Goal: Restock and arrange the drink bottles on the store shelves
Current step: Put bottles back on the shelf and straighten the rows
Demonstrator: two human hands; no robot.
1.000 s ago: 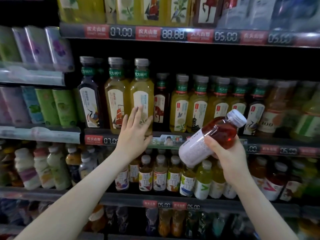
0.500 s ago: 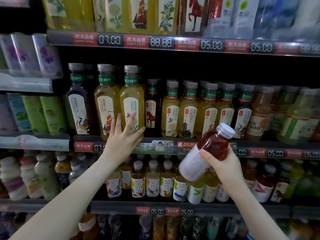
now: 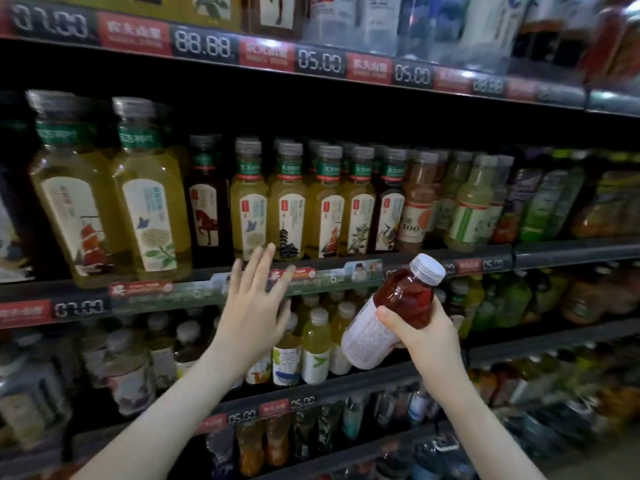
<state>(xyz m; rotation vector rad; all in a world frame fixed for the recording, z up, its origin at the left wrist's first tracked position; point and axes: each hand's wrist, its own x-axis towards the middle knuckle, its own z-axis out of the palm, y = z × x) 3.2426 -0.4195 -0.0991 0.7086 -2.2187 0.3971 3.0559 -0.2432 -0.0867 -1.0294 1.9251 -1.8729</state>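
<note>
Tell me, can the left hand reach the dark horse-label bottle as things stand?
Probably yes. The open left hand hovers just below and right of the horse-label bottle, whose front is uncovered.

Digital price tags (image 3: 202,46), promo strip (image 3: 156,292)

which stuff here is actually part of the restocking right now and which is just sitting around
In the job:
- red drink bottle, tilted, in the grip of the right hand
- left hand, open, fingers spread before the middle shelf edge
- tea bottles on that shelf

Just sitting there:
- price displays on the top rail
- small bottles on the lower shelf
</note>
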